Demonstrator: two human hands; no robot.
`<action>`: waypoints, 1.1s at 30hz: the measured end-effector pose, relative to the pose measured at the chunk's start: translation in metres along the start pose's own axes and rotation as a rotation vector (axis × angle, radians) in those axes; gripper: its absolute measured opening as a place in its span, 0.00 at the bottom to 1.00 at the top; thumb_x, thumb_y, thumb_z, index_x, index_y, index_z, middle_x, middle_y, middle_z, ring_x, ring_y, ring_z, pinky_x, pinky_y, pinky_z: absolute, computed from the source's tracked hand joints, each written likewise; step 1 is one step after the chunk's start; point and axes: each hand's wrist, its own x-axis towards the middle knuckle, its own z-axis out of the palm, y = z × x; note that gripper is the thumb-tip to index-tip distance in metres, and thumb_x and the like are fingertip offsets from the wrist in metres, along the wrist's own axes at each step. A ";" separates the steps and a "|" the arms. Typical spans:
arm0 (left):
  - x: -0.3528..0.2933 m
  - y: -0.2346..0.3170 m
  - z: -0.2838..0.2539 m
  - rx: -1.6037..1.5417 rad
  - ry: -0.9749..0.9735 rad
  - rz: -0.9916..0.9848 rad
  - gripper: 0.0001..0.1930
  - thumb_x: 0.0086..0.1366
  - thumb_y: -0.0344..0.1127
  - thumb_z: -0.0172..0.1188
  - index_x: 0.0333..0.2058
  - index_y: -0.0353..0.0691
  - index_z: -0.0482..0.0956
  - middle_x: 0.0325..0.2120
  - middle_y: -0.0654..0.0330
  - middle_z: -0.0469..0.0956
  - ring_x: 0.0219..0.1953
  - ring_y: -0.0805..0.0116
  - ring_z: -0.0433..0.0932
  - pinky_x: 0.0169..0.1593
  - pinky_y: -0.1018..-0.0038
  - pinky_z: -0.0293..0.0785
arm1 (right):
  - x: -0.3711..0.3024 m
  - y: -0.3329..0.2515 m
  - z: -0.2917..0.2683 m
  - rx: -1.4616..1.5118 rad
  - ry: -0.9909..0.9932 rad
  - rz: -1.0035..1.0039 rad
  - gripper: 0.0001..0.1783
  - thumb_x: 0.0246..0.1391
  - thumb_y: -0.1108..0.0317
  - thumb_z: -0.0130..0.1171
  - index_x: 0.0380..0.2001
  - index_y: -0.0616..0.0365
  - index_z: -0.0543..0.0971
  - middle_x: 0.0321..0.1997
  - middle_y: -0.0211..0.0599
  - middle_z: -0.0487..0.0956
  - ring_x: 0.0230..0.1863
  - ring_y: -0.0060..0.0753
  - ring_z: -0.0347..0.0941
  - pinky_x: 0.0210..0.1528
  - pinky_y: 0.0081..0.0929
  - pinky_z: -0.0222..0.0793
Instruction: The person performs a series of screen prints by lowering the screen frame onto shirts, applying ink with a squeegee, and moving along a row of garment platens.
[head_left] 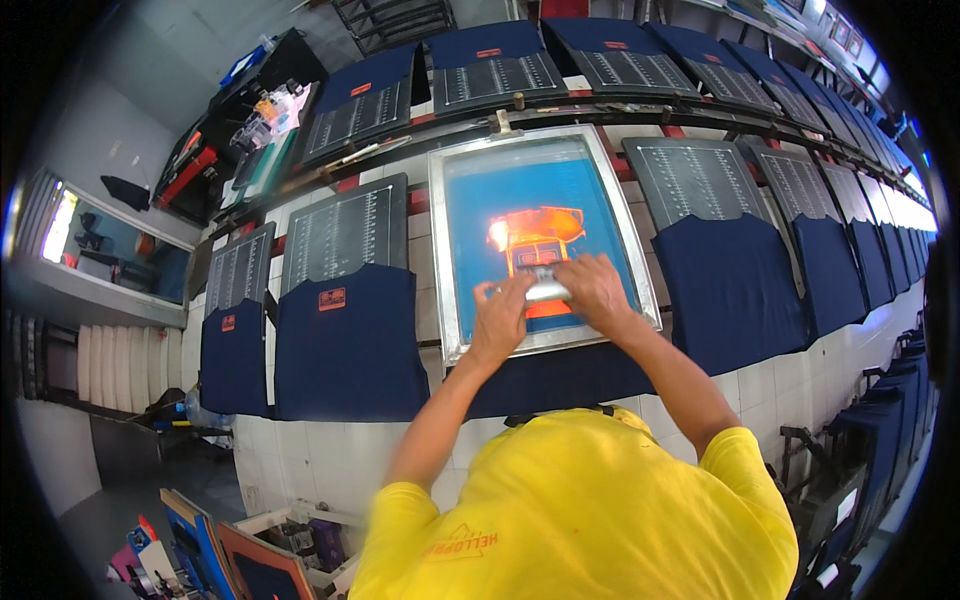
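Note:
A screen-printing frame (440, 240) with a pale metal border and blue mesh lies over a navy shirt (560, 380), whose lower part shows at the frame's near edge. Bright orange ink (545, 228) is spread on the middle of the mesh, around a small printed design. Both my hands grip a squeegee (547, 291) with a pale handle, set across the ink. My left hand (499, 322) is closed on its left end, and my right hand (597, 290) wraps the right end. The squeegee's blade is hidden.
Two long rows of dark boards carry navy shirts. To the left, a shirt (345, 340) bears a small orange print; to the right, another shirt (730, 270) shows none. A rail (385, 150) runs between the rows. A cluttered dark cabinet (245, 130) stands far left.

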 end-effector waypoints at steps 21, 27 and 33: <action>-0.078 0.014 0.017 -0.055 0.038 -0.293 0.21 0.67 0.33 0.56 0.58 0.35 0.71 0.59 0.48 0.73 0.67 0.48 0.66 0.73 0.48 0.51 | -0.089 0.001 -0.007 0.251 -0.046 0.196 0.31 0.51 0.58 0.69 0.55 0.63 0.74 0.59 0.47 0.75 0.57 0.52 0.70 0.55 0.46 0.65; -0.075 -0.042 0.006 0.215 0.265 -0.654 0.28 0.67 0.36 0.59 0.62 0.26 0.65 0.61 0.34 0.67 0.68 0.37 0.61 0.72 0.55 0.55 | -0.107 0.070 -0.011 -0.019 -0.001 0.599 0.32 0.56 0.56 0.64 0.59 0.63 0.71 0.61 0.52 0.72 0.60 0.54 0.68 0.56 0.51 0.66; -0.066 -0.067 -0.007 0.107 0.005 -0.978 0.35 0.68 0.42 0.61 0.65 0.25 0.62 0.69 0.38 0.59 0.73 0.45 0.54 0.74 0.60 0.51 | -0.114 0.092 0.015 0.136 -0.098 0.851 0.34 0.55 0.56 0.66 0.59 0.66 0.70 0.56 0.55 0.73 0.57 0.58 0.69 0.56 0.52 0.66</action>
